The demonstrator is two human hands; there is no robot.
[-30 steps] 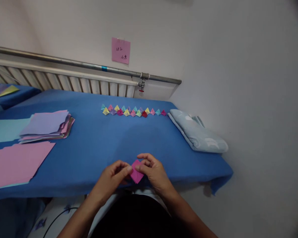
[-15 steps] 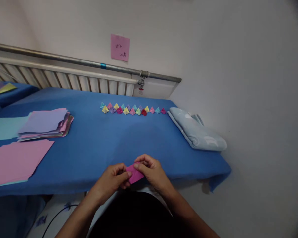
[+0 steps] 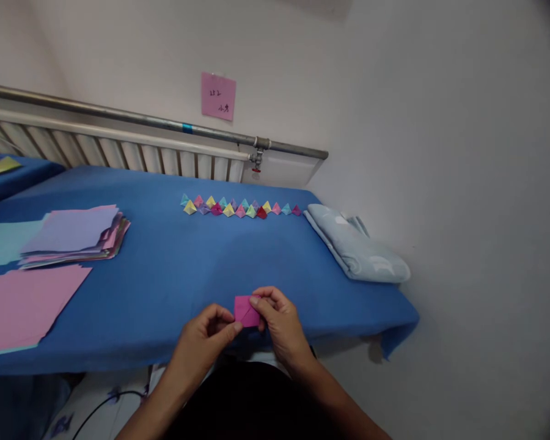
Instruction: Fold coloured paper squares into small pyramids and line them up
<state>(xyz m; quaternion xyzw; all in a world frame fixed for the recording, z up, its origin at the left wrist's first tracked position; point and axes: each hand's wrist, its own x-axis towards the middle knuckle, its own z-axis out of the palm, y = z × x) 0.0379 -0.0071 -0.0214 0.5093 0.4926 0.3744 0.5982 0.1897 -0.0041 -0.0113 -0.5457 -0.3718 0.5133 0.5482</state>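
A small square of folded magenta-pink paper point(image 3: 244, 313), with crease lines across its face, is held up near the front edge of the blue cloth. My right hand point(image 3: 279, 322) pinches its right side between thumb and fingers. At the paper's lower left corner, the thumb of my left hand point(image 3: 205, 338) presses against it, with the curled fingers at the left edge partly hidden. Beyond my hands, several small folded paper pyramids point(image 3: 228, 210) in many colours sit in two close rows on the cloth.
The blue cloth point(image 3: 156, 293) covers the table. On the left lie a stack of lilac and pink paper point(image 3: 73, 231), pink sheets point(image 3: 22, 305) and turquoise sheets point(image 3: 4, 244). A folded pale-blue blanket point(image 3: 357, 244) lies at right. Behind are a radiator point(image 3: 165, 160) and a pipe point(image 3: 137, 120).
The paper has turned from tilted to nearly level, showing a squarer face. My left hand has shifted its hold to the paper's lower left corner. The view has moved slightly.
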